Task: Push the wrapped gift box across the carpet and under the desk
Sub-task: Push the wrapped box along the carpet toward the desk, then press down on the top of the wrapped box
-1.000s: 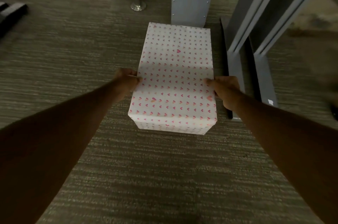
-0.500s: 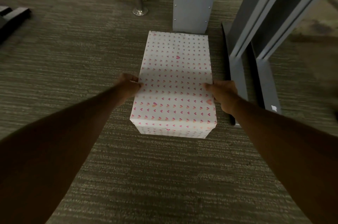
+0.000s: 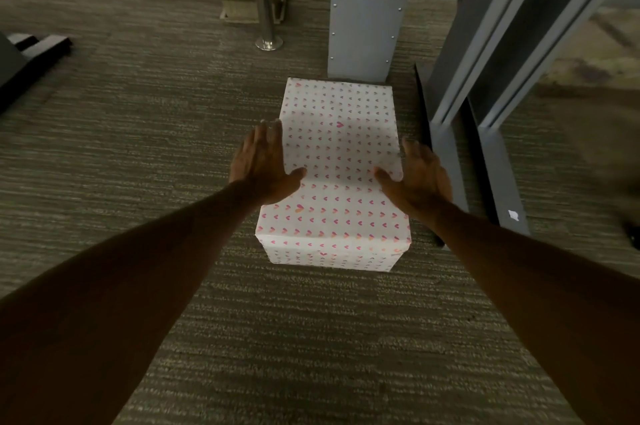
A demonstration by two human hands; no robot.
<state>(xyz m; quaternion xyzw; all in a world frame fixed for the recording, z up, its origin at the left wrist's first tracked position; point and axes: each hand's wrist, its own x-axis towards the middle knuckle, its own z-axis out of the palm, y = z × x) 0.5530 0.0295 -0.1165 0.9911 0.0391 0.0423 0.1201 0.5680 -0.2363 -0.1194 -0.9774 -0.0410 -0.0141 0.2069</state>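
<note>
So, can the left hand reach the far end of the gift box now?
Probably yes. The left hand lies open beside the gift box, and the carpet along that side is free.

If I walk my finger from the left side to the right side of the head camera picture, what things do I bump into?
Black flat object on the carpet → left hand → white gift box with pink hearts → right hand → tall grey metal desk leg with a foot on the carpet.
</note>
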